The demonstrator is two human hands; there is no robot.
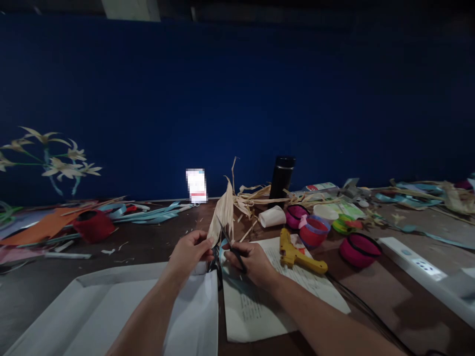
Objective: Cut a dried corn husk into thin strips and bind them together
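Observation:
My left hand (191, 252) pinches the lower end of a pale dried corn husk (222, 212) that stands upright above the table. My right hand (250, 262) is closed round the black handles of a pair of scissors (227, 238). Their blades point up and left into the husk's lower edge. Both hands hover over white paper sheets (260, 301) at the near middle of the brown table (148, 247).
A yellow glue gun (299, 256) lies just right of my right hand, its cable running toward me. Behind it are red and pink bowls (313, 231), a white cup (272, 216), a black flask (282, 179) and loose husks. A white power strip (419, 264) sits right; red cup (92, 225) and ribbons left.

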